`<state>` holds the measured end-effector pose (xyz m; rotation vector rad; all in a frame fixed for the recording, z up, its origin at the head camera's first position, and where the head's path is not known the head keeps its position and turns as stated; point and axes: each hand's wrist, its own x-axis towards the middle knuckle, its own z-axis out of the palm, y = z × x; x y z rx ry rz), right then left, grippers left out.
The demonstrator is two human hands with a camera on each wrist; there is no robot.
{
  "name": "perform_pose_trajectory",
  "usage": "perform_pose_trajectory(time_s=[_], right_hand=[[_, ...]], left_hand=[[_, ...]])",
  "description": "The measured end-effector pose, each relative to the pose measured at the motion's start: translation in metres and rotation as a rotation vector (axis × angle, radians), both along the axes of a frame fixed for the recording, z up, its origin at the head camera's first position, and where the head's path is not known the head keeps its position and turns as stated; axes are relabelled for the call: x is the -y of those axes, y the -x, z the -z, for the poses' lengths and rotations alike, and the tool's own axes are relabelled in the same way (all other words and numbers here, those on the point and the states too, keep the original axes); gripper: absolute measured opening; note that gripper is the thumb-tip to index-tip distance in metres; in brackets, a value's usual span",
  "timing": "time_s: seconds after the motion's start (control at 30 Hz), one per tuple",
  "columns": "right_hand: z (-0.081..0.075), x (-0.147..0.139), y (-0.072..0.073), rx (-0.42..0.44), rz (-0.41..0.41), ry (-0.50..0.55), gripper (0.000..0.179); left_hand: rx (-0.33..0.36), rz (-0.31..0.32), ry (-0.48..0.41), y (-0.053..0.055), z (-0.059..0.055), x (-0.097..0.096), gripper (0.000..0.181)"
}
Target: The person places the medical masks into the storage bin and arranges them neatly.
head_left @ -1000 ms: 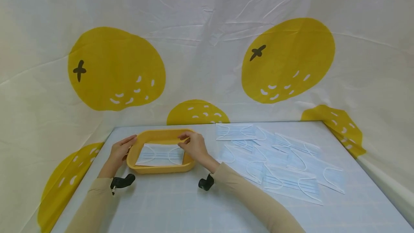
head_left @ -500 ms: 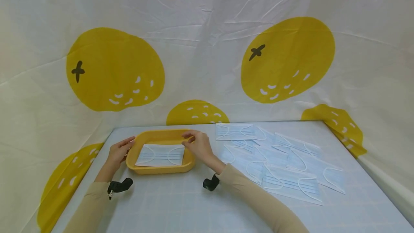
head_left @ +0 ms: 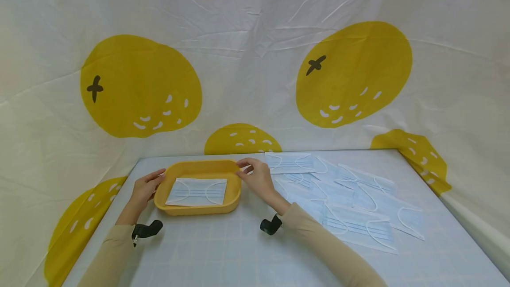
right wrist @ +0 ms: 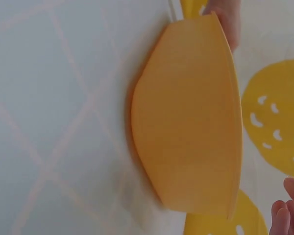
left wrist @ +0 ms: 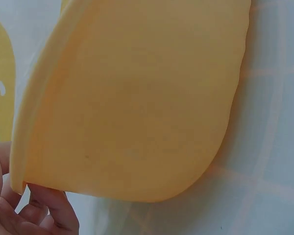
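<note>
Inside the yellow tray a pale blue face mask lay flat. At the tray's left end, the left hand pinched the rim with its fingers curled round it. Just beside the tray's right end was the right hand, empty, its fingers loosely bent. Right of the tray, more masks overlapped on the worktop.

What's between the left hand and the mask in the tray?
From the left hand to the mask: the end wall of the yellow tray, then a bare strip of its floor. Head view.
</note>
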<state>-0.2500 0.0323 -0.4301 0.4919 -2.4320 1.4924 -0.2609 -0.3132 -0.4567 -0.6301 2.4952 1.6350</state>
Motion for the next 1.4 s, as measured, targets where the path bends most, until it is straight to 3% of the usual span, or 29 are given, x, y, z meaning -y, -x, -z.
perform_pose_trajectory(time_s=[0.43,0.67,1.0,1.4], right_hand=[[0.002,-0.040,0.012,-0.081,0.067,-0.015,0.023],[0.006,-0.063,0.012,-0.036,0.090,-0.016,0.026],[0.018,-0.103,0.010,0.013,0.154,-0.039,0.030],[0.024,-0.153,0.020,0.076,0.217,-0.154,0.034]], left_hand=[[0.012,-0.048,-0.021,0.006,0.001,-0.006,0.052],[0.005,-0.077,-0.041,0.003,0.000,-0.005,0.052],[0.003,-0.065,-0.059,-0.007,0.002,-0.001,0.055],[0.010,-0.068,-0.041,-0.004,-0.001,-0.004,0.055]])
